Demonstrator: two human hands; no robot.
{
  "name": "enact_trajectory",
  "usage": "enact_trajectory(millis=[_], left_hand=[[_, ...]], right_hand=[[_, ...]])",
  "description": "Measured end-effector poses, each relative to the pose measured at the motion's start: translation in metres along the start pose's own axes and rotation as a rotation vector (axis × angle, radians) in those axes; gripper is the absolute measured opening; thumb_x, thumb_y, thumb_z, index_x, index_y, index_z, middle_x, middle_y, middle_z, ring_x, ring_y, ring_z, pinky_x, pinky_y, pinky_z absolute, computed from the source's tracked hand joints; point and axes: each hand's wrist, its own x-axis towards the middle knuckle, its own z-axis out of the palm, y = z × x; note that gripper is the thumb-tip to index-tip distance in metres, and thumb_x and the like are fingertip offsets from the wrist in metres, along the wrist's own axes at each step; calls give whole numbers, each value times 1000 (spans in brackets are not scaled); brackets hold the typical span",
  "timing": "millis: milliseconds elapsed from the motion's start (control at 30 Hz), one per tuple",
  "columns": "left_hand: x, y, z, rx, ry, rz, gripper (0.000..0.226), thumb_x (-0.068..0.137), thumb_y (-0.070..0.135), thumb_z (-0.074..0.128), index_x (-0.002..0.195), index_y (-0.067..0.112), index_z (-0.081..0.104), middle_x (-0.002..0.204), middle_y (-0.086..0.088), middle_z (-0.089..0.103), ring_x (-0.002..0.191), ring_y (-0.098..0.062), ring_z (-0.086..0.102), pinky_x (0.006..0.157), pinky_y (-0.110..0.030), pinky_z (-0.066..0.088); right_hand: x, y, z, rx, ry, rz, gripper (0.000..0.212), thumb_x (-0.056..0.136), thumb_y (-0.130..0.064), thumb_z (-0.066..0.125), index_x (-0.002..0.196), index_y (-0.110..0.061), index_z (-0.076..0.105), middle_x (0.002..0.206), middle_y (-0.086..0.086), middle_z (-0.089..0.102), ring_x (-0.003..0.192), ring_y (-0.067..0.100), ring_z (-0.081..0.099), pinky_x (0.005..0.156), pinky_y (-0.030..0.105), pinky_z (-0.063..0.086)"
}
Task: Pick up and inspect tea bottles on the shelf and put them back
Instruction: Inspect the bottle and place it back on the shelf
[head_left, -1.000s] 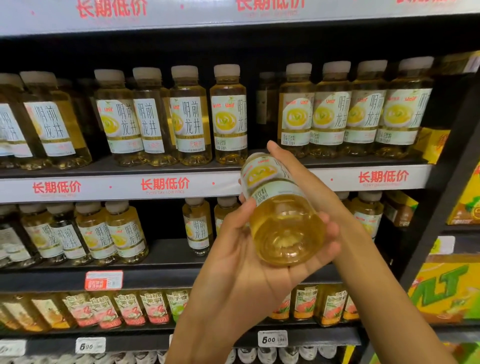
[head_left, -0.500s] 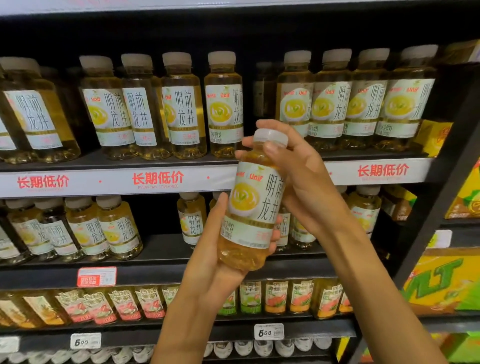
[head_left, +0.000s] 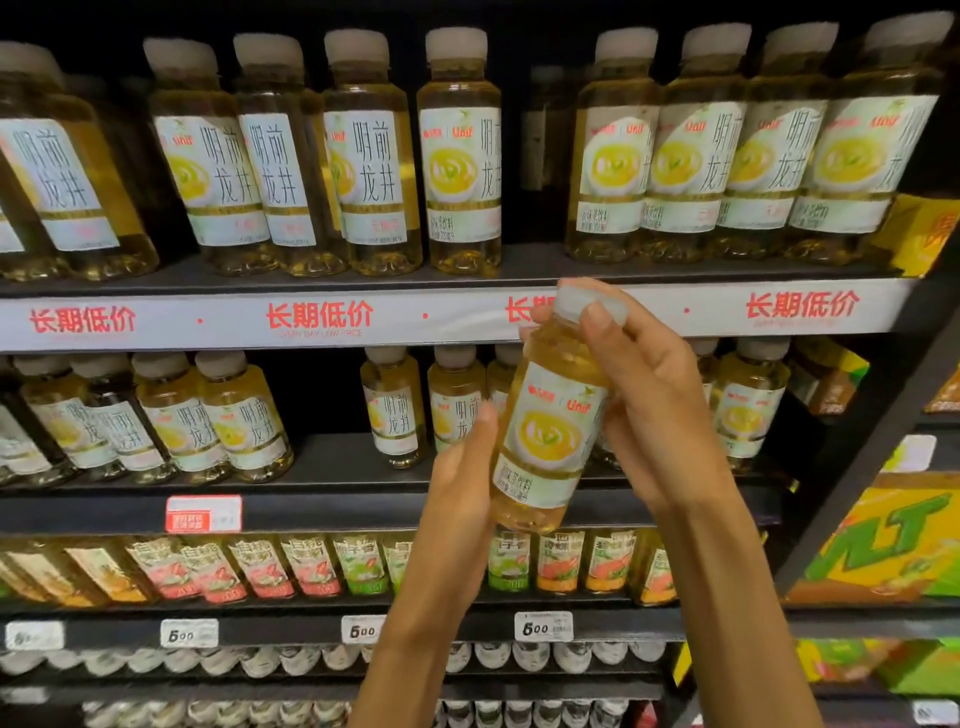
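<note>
Golden tea bottle (head_left: 550, 431), label reading "Unif", held by both hands.

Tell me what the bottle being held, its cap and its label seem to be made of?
The held bottle looks like clear glossy plastic: the amber tea shows through and the surface glints. Its cap seems matte, whitish plastic. The label looks like a thin printed film wrapped smoothly round the body, though paper cannot be ruled out.
</note>
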Motion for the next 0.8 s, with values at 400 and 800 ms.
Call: enact_trajectory(millis=[400,800], left_hand=[[2,-6,-2,-217,59,113,38,102,35,40,132,15,51,129,-13,61,122,-27,57,103,-44,44],[-5,13,-3,-223,276,474,34,97,23,38,96,29,71,98,9,69,98,-6,65,76,-18,52]], right_hand=[[-28,3,-12,13,-190,-157,47,79,-25,70,124,-15,57,127,6,60,115,22,57,88,30,50],[-35,22,-23,485,-170,-79,31,69,-1,50,95,-13,61,104,3,69,114,24,62,87,36,54]])
